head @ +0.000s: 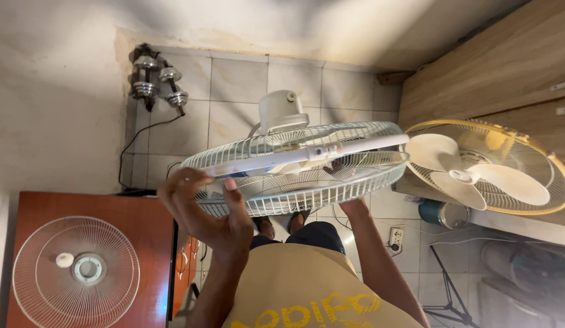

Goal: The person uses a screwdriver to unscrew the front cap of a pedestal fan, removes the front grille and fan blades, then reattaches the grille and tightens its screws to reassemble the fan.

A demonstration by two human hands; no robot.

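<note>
White fan guard point(294, 167), frame centre: my left hand point(203, 209) clamps lower-left rim, fingers curled. Right hand point(343, 182) mostly hidden behind guard; grip unclear. I judge: keep rim level, support evenly both sides.

left hand point(200, 203) grips white fan cage point(294, 167) rim; right hand point(346, 203) underneath; loose grille point(76, 270) on red table point(142, 225).

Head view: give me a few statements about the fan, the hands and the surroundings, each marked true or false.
1. The left hand grips the rim of the white fan cage. True.
2. The right hand's fingers are inside the cage. True.
3. The loose grille lies on the floor tiles. False: it lies on the red-brown table.
4. The second fan has a blue rim. False: yellow.
5. Dumbbells sit by the wall. True.
</note>
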